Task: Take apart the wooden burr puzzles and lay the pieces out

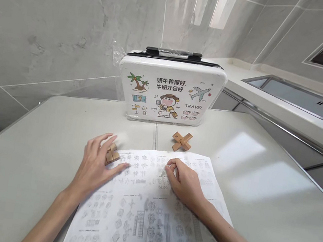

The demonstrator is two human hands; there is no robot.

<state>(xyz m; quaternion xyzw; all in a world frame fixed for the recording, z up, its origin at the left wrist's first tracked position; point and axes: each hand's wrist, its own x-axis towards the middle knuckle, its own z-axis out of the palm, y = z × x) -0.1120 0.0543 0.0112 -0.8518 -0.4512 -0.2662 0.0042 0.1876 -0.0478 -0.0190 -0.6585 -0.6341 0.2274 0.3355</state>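
Observation:
A large white instruction sheet (147, 193), printed with small grey diagrams, lies on the table in front of me. My left hand (97, 160) is at its upper left, thumb out over the paper and fingers apart. Beside that palm is a small wooden block puzzle (112, 155), partly hidden by the hand; the fingers curve around it without a visible grip. My right hand (184, 180) rests on the upper right of the sheet, its fingers curled in and nothing visible in them. Just beyond the sheet sits a cross-shaped wooden puzzle (182, 141) with numbers on its pieces.
A white travel case (170, 88) with cartoon prints, a black handle and clear plastic wrap stands upright at the back of the pale table (262, 171). Grey tiled wall (73, 24) rises behind. A counter with a sink (308, 101) runs along the right.

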